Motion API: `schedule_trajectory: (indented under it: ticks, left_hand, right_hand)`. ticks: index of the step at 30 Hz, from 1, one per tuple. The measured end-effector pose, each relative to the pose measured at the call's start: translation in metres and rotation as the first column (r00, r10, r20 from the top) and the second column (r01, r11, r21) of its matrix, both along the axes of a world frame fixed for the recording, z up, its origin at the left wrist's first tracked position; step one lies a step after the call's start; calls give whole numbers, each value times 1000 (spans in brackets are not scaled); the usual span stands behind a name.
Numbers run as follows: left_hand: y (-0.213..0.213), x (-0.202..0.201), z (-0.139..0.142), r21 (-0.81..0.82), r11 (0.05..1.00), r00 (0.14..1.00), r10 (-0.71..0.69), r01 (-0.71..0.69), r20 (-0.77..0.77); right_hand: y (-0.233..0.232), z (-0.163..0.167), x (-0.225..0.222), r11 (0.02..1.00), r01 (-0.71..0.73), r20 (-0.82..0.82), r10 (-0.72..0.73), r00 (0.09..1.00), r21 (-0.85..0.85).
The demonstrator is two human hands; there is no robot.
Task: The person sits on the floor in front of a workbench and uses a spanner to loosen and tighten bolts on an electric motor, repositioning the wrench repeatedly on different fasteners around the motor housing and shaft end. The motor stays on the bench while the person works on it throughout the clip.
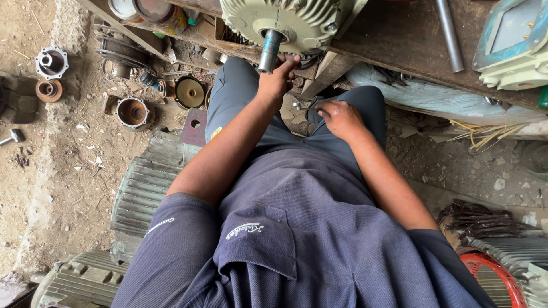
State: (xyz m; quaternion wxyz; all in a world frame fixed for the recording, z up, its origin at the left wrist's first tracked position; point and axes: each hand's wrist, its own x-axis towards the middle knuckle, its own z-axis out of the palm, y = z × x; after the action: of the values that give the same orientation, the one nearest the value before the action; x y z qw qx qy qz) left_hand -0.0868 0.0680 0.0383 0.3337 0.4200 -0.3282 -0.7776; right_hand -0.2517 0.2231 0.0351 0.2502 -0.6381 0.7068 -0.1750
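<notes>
The motor (297, 23) sat on the bench (411, 40) edge, its shaft (269, 50) jutting toward us. Our left hand (278, 80) cupped just under the shaft, seemingly to steady it; our right hand (341, 118), lower, pinched a small bolt (298, 106) in its fingers.

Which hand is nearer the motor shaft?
The left hand. It reaches up beside the motor shaft, with fingers right at the shaft's lower end. The right hand is lower, off to the side, holding a small metal tool over the lap.
</notes>
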Motion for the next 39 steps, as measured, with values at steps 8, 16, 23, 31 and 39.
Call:
schedule_trajectory:
  ticks: [8,16,23,31,39]
  left_hand:
    - [0,-7,-1,95,995,999,-8,12,-37]
    - [-2,-2,-3,160,987,1000,-21,23,-16]
    - [-2,1,2,12,1000,1000,-21,20,13]
    - [-4,-2,-6,17,1000,998,6,-5,-57]
    - [-4,-2,-6,133,990,996,-24,36,-90]
  right_hand:
    - [1,1,-2,1000,6,13,-6,1000,-17]
    - [0,2,-1,1000,15,2,-15,1000,11]
    - [0,1,-1,1000,4,16,-4,1000,-19]
    - [0,2,-2,1000,8,8,-8,1000,-4]
    - [2,1,-2,999,6,32,-5,999,-32]
